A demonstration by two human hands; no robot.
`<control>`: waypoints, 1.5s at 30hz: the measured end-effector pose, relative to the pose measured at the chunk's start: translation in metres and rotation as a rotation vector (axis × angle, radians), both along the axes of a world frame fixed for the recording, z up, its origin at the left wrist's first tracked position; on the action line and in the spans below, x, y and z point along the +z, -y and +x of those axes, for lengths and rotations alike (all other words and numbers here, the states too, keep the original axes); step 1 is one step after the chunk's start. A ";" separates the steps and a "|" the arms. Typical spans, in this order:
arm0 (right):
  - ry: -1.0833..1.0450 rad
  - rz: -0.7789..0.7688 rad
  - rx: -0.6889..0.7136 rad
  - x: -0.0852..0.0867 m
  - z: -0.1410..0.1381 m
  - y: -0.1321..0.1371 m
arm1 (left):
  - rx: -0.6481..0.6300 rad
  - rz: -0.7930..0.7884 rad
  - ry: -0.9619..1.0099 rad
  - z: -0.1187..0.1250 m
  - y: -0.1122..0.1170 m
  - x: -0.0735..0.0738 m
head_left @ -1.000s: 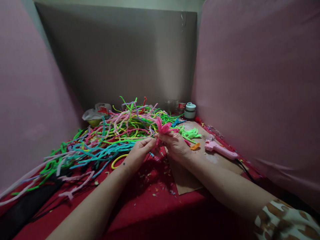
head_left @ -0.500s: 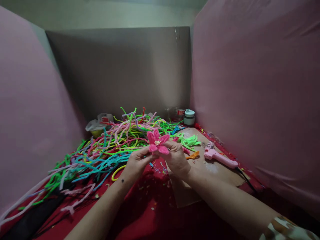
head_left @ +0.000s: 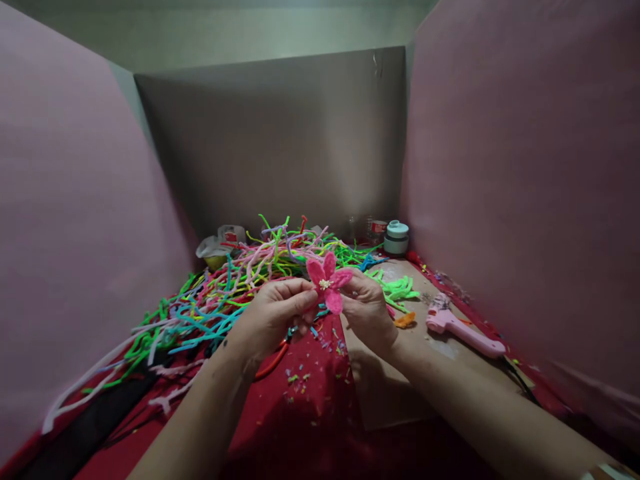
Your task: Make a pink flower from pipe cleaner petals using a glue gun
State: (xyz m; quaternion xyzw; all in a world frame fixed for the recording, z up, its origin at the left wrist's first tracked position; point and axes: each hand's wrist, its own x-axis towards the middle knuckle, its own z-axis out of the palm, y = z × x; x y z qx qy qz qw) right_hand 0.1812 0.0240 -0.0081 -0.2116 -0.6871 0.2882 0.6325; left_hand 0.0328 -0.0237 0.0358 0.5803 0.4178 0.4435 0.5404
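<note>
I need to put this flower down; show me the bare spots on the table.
Barest is the red cloth between the forearms, with only small scraps on it. The cardboard sheet is also open near its front, short of the pink glue gun. The pipe-cleaner pile crowds the left and back. Both hands, left hand and right hand, hold the pink flower.

Bare forearms; a patterned sleeve edge (head_left: 607, 471), possibly camouflage, at the right arm.

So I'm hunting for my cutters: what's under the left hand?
Under the left hand, an orange-red curved handle shows on the red cloth. The hand covers the rest.
</note>
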 end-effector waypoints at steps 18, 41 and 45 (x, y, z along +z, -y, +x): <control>-0.033 -0.108 0.094 -0.018 0.003 -0.002 | 0.216 -0.085 0.289 0.008 -0.023 -0.005; 0.236 0.069 0.037 -0.015 0.009 -0.002 | 0.119 0.427 -0.705 0.025 -0.031 0.048; 0.201 0.128 -0.126 -0.013 0.011 -0.004 | 0.550 0.680 -0.601 0.027 0.003 0.044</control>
